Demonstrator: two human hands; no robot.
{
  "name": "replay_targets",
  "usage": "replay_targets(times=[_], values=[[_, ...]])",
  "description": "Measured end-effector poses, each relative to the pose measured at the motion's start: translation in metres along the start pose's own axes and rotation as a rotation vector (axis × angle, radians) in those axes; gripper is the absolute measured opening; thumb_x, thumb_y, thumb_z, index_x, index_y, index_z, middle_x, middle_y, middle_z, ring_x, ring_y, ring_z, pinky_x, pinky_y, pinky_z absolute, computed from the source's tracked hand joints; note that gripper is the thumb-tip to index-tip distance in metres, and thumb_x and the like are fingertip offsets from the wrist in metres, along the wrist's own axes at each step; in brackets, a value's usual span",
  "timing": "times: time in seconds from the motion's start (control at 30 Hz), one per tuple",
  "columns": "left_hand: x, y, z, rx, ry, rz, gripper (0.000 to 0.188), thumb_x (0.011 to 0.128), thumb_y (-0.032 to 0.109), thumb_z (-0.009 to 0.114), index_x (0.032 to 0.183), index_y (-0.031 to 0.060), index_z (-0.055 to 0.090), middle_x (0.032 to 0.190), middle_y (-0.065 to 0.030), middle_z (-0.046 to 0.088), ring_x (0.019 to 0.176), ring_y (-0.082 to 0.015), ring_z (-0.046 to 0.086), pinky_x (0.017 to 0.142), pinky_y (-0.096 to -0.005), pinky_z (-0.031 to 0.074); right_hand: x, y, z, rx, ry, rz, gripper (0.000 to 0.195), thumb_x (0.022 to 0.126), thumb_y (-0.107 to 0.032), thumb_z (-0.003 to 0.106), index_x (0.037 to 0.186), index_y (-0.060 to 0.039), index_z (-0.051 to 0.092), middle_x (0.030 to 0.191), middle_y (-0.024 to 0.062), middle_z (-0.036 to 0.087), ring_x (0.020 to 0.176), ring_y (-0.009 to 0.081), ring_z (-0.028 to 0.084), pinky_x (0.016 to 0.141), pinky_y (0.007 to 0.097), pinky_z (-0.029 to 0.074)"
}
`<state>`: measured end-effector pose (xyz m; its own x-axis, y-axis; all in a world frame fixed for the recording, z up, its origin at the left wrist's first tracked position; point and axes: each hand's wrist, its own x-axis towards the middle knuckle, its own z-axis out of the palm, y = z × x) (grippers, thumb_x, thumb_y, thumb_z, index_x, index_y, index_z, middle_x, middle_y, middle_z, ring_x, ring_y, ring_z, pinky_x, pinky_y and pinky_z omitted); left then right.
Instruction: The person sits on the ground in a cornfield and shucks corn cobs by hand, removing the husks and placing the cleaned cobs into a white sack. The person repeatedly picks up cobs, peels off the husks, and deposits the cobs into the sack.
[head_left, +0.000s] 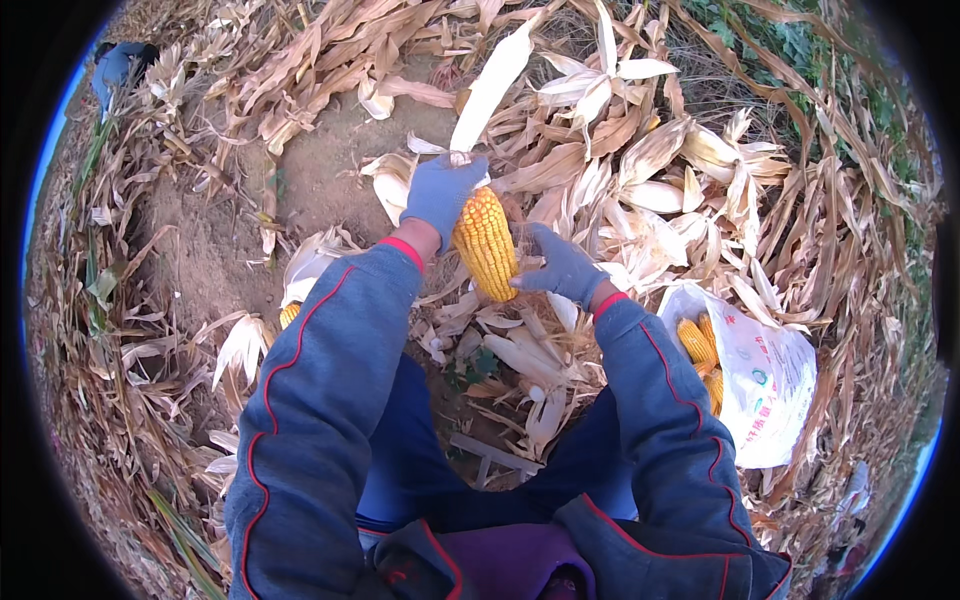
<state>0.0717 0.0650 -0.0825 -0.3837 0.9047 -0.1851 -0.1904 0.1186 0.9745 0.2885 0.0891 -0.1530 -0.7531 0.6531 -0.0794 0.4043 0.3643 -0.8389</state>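
Observation:
My left hand (444, 193), in a blue-grey glove, is closed around the husk end of a yellow corn cob (486, 246). Its kernels are bare and it slants down to the right. Pale husk (493, 90) sticks up beyond my fist. At the cob's lower right is my right hand (559, 264), gloved too, with fingers spread and the thumb by the cob's tip; whether it touches is unclear. To the right, a white woven sack (765, 375) with printing lies with several bare cobs (697, 342) at its mouth.
Dry husks (525, 352) lie between my legs, beside part of a metal frame (495, 454). Another cob (289, 315) shows past my left sleeve. Heaped dry stalks and leaves (322, 67) surround bare soil (202, 240). Another person (116, 67) is far off at upper left.

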Motion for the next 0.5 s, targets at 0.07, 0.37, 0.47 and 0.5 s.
replay_targets(times=[0.07,0.37,0.47,0.5], values=[[-0.001,0.006,0.000,-0.225,-0.056,-0.046,0.028,0.081,0.021,0.068,0.097,-0.0011,0.063,0.083,-0.0040,0.065,0.069,-0.0115,0.059,0.064,-0.0255,0.047,-0.002,-0.001,0.014,-0.083,-0.065,-0.043,0.063,0.072,-0.028,0.074,0.124,-0.0019,0.047,0.107,0.0137,0.059,0.103,0.0199,0.056,0.088,0.0322,0.044],[0.019,0.018,-0.029,-0.149,0.369,0.068,0.028,0.079,0.021,0.069,0.098,0.0010,0.063,0.081,-0.0024,0.063,0.070,-0.0115,0.055,0.066,-0.0275,0.045,-0.019,0.031,0.029,-0.472,-0.266,0.269,0.040,0.076,-0.035,0.067,0.108,-0.0121,0.062,0.095,0.0154,0.066,0.093,0.0294,0.063,0.084,0.0378,0.047],[0.031,0.005,-0.043,-0.189,0.416,0.125,0.028,0.079,0.020,0.069,0.099,0.0015,0.063,0.083,-0.0023,0.063,0.071,-0.0116,0.055,0.067,-0.0271,0.044,-0.059,0.075,0.040,-0.762,-0.340,0.300,0.034,0.079,-0.036,0.063,0.103,-0.0125,0.066,0.099,0.0167,0.064,0.094,0.0297,0.062,0.082,0.0390,0.048],[0.030,0.006,-0.046,-0.188,0.407,0.122,0.028,0.079,0.019,0.069,0.099,0.0018,0.063,0.085,-0.0034,0.062,0.073,-0.0134,0.056,0.068,-0.0285,0.045,-0.057,0.069,0.038,-0.783,-0.323,0.345,0.035,0.079,-0.037,0.063,0.103,-0.0122,0.065,0.103,0.0165,0.063,0.097,0.0301,0.061,0.083,0.0392,0.047]])
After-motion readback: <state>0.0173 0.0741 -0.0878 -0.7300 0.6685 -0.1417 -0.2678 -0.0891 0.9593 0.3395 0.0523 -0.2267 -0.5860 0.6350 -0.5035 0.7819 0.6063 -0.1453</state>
